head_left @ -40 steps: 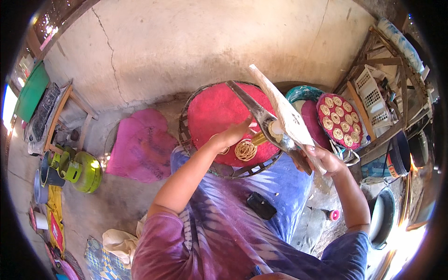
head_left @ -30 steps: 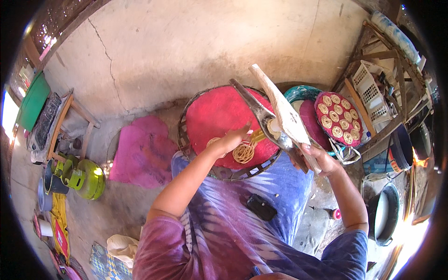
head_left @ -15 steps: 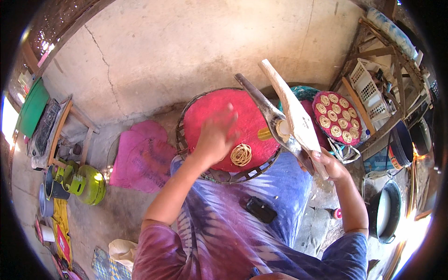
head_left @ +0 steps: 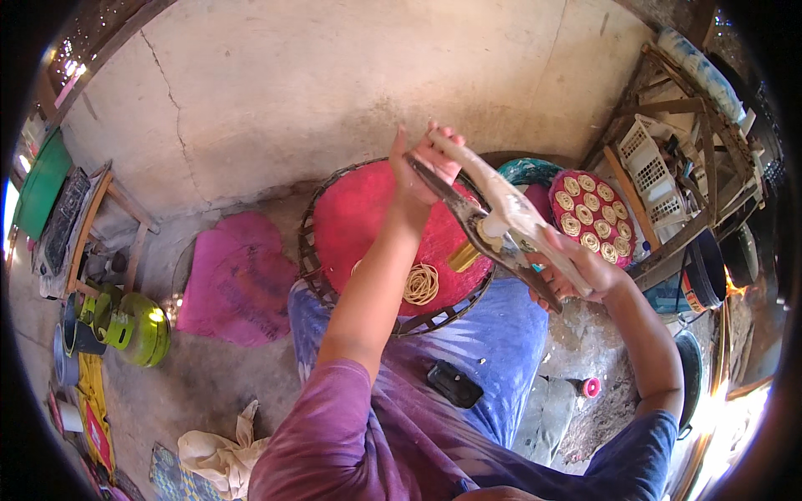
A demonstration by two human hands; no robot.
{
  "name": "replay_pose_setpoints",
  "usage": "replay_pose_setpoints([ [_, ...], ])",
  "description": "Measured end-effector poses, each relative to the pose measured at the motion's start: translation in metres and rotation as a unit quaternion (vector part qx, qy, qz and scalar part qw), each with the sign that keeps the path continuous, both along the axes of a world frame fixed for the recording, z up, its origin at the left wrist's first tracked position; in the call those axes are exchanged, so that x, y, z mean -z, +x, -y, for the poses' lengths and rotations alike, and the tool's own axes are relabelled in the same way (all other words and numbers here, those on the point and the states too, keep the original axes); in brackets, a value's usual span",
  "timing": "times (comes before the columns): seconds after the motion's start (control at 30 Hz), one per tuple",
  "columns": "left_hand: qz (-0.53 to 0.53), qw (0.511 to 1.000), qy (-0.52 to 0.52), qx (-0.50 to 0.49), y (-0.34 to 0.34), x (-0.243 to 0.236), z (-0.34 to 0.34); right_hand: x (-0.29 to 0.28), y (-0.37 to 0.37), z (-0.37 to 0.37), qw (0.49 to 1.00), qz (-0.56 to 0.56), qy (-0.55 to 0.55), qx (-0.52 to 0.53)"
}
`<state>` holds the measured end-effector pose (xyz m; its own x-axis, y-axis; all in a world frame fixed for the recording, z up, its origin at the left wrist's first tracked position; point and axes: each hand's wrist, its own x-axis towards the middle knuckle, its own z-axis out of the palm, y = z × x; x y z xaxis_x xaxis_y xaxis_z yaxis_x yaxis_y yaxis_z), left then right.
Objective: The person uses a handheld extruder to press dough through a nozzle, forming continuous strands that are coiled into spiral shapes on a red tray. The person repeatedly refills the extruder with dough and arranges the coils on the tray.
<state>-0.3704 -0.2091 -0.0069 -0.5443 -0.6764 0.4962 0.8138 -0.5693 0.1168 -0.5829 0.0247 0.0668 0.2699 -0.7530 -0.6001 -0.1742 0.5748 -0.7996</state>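
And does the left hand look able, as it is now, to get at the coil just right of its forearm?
Probably not from there: the left hand is at the far ends of the press handles, beyond the coil. Nothing covers the coil, so the way to it looks free.

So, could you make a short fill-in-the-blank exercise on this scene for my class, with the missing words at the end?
1. In the picture, the left grip is ____ (higher or lower) than the right grip.
2. The lower ends of the tool are held in the ____ grip.
3. The gas cylinder is to the ____ of the basket.
4. The basin at the upper left is coloured ____.

Missing words: higher; right; left; green.
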Motion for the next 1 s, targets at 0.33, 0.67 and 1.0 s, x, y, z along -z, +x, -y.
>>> replay_pose_setpoints([
  [0.33, -0.068, 0.996, 0.002, -0.059, 0.016, 0.029, 0.024, -0.024, 0.021, 0.022, 0.989, -0.118, -0.066, -0.061],
  [0.67, -0.080, 0.997, 0.011, -0.007, 0.011, 0.006, 0.028, -0.031, 0.026, 0.020, 0.982, -0.161, -0.097, -0.013],
  [1.0, -0.033, 0.999, 0.026, -0.018, -0.026, 0.019, 0.009, -0.024, -0.002, -0.003, 0.973, -0.212, -0.094, 0.009],
])
